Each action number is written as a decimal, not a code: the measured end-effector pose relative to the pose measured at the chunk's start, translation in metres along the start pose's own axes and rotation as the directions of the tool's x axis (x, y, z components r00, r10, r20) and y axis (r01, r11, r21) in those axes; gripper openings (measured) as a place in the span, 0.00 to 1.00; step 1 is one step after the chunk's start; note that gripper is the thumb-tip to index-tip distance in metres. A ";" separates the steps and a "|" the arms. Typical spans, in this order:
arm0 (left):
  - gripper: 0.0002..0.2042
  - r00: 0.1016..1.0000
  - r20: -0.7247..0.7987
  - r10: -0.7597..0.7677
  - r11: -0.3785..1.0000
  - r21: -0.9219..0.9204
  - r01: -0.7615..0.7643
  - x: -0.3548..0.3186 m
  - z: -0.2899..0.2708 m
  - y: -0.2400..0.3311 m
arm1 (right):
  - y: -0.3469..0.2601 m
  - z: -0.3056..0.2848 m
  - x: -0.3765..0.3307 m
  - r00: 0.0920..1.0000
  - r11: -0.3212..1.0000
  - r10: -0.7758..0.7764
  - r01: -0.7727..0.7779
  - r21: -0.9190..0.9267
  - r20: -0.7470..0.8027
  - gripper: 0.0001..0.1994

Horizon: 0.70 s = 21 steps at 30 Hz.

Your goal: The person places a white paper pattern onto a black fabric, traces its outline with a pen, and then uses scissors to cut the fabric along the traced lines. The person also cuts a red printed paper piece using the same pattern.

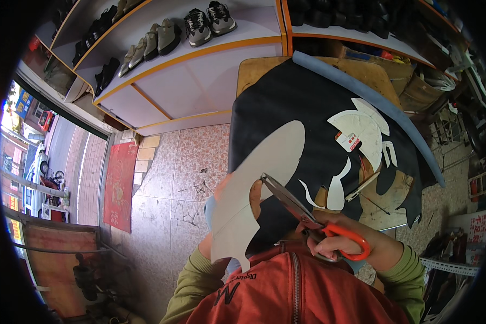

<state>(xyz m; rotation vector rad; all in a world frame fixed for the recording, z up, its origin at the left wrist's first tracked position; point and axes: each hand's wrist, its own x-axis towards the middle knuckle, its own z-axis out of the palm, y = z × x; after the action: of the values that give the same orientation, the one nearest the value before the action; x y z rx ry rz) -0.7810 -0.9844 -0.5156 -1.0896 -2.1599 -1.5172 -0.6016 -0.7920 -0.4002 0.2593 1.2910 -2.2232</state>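
Note:
My left hand grips a large pale grey sheet, cut in a curved outline with a notched lower end. Its thumb shows along the sheet's edge; most of the fingers are hidden behind it. My right hand is closed round the orange-red handles of a pair of scissors. The blades point up and left, with their tips beside the sheet's edge near my left thumb. Below both hands, a black sheet of material covers the table, its far edge curled to show a blue-grey underside.
White pattern pieces and a smaller white cutout lie on the black sheet. Bare wood of the table shows at the far side. Shelves with shoes stand beyond. A red mat lies by the doorway at left.

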 end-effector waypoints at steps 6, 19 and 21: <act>0.07 0.965 0.062 -0.255 0.954 -0.145 0.261 -0.010 0.000 0.008 | 0.003 0.001 0.001 0.999 0.996 0.000 -0.005 -0.094 -0.054 0.24; 0.11 0.959 0.120 -0.258 0.948 -0.160 0.275 -0.015 0.004 0.010 | 0.002 0.005 -0.001 0.796 0.023 -0.594 -0.129 -0.991 -0.117 0.22; 0.12 0.956 0.126 -0.264 0.941 -0.183 0.284 -0.015 0.005 0.009 | -0.001 0.006 -0.003 0.774 -0.040 -0.626 -0.156 -0.987 -0.097 0.24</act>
<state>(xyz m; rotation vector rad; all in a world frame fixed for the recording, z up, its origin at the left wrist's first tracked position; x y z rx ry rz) -0.7632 -0.9851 -0.5204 -0.9722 -2.3490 -1.8732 -0.5990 -0.7953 -0.3950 0.0398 3.1602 -0.6916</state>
